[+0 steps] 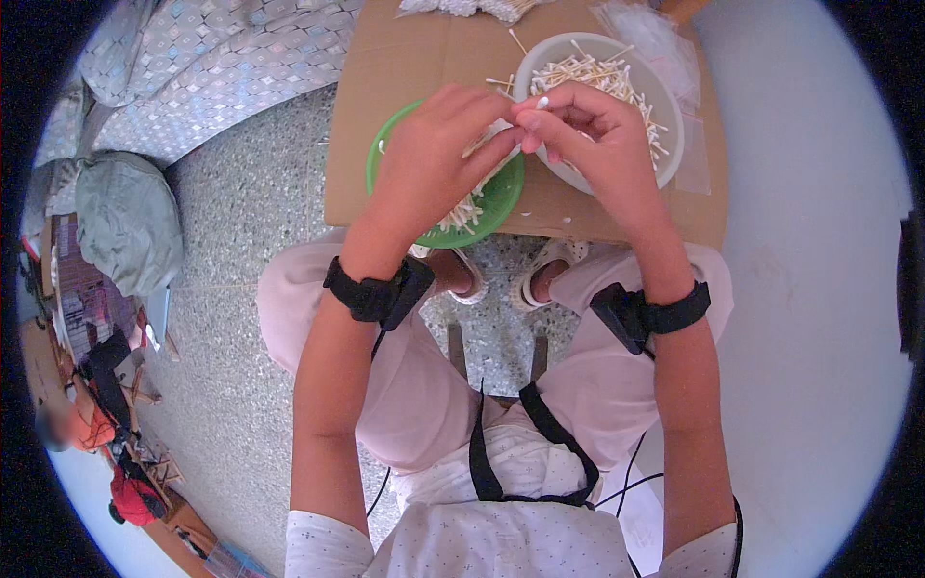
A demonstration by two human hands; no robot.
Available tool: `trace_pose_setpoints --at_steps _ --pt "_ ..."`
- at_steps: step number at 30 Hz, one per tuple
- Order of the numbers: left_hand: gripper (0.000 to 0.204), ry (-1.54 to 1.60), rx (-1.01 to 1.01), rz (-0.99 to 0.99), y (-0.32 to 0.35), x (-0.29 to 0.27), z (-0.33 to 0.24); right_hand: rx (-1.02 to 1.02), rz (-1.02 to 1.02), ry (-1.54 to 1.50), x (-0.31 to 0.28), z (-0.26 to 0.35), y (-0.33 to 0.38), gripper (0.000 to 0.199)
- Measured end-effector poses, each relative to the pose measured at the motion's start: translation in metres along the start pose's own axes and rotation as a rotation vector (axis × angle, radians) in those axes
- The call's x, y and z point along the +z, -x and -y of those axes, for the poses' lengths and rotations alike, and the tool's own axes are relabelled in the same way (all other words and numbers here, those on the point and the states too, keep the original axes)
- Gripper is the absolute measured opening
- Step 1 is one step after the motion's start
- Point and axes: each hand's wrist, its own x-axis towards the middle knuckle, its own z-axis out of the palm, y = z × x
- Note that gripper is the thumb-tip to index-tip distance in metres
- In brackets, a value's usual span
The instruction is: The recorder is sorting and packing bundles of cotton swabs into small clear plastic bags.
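Above the gap between two containers, my hands meet with fingertips almost touching. A cotton swab (542,102) is pinched between the thumb and forefinger of my right hand (607,140), its white tip showing. My left hand (434,149) is closed with its fingers toward the right hand; something white shows by its fingers, but I cannot make out what it is. Under the left hand sits a green basket (496,214) with cotton swabs inside. Beneath and beyond the right hand is a whitish bowl (675,120) heaped with loose cotton swabs (588,72).
Both containers rest on a brown cardboard surface (385,63), with stray swabs between them. Clear plastic bags (665,58) lie right of the bowl, white bundles (472,8) at the far edge. A pale wall (809,193) stands right; a patterned cloth (241,67) hangs left.
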Motion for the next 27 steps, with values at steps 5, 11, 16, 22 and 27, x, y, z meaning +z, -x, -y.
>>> trace_pose_setpoints --at_steps 5,11,16,22,27 --pt "0.014 0.177 -0.193 -0.118 -0.002 -0.007 -0.004 -0.064 -0.131 0.046 0.001 0.002 -0.003 0.016" --pt "0.012 0.325 -0.274 -0.212 -0.001 -0.013 0.002 -0.083 0.018 0.311 0.001 -0.007 -0.005 0.021" --pt "0.012 0.373 -0.284 -0.181 -0.002 -0.010 -0.004 -0.068 0.075 0.396 0.007 0.000 -0.001 0.023" --pt "0.012 0.243 -0.251 -0.149 -0.003 -0.007 -0.009 -0.037 0.059 0.446 0.009 0.000 0.002 0.025" --pt "0.011 0.290 -0.246 -0.177 -0.005 0.002 -0.015 -0.065 -0.006 0.404 0.009 -0.006 0.001 0.028"
